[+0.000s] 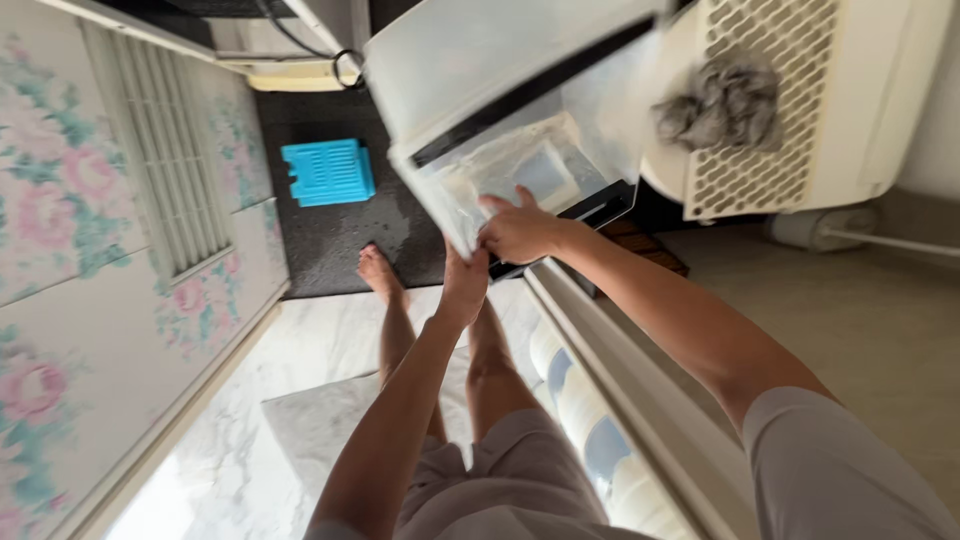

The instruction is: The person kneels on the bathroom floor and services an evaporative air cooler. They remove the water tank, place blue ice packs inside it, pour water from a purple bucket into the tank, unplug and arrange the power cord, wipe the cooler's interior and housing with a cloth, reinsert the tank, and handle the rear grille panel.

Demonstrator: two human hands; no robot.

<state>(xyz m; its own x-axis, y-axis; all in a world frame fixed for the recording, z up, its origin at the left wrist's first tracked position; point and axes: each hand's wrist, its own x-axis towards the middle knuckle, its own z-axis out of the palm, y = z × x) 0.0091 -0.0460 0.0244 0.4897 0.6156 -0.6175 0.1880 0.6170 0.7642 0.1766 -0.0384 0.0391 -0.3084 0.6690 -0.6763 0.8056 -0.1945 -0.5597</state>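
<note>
Over the marble floor (300,350) — bare room leftward | right hand (520,232) curled on translucent white plastic drawer (500,90) front edge | left hand (463,285) gripping its lower corner.

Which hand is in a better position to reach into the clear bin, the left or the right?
Probably the right hand. It already lies over the rim of the bin, fingers toward the inside. The left hand grips the bin's lower edge from beneath, apparently supporting it.
</note>
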